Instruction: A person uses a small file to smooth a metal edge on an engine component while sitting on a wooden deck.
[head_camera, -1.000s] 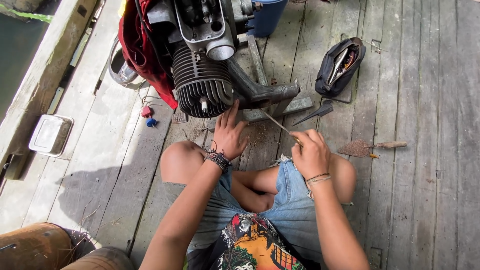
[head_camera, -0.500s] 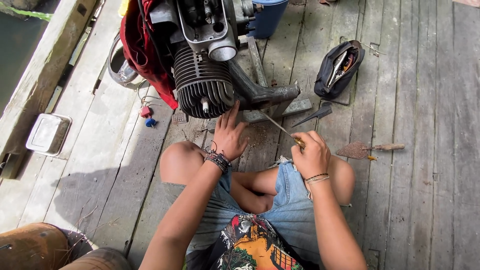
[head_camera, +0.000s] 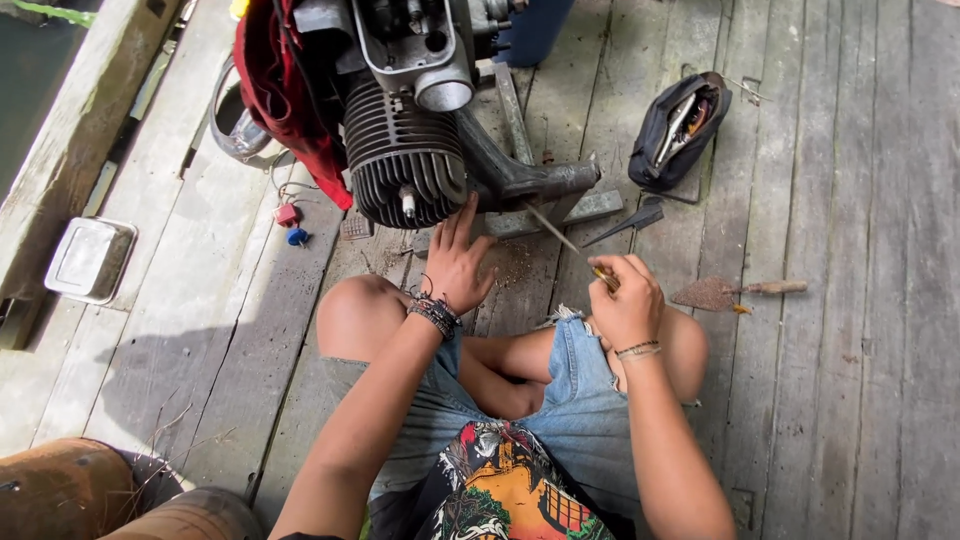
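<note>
Since a second ago little has changed: the left hand (head_camera: 458, 262) stays spread flat on the floor (head_camera: 850, 400) under the engine (head_camera: 405, 150), and the right hand (head_camera: 625, 300) stays closed on one screwdriver (head_camera: 560, 238), its tip near the engine's base; work seems paused. Also visible: one tool pouch (head_camera: 672, 135), one trowel (head_camera: 735, 292), one tin (head_camera: 90, 260), one rag (head_camera: 285, 90).

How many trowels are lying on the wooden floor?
2. A dark trowel lies just below the tool pouch, by the engine. A rusty trowel lies to the right of the right hand. More could be hidden inside the pouch.
</note>
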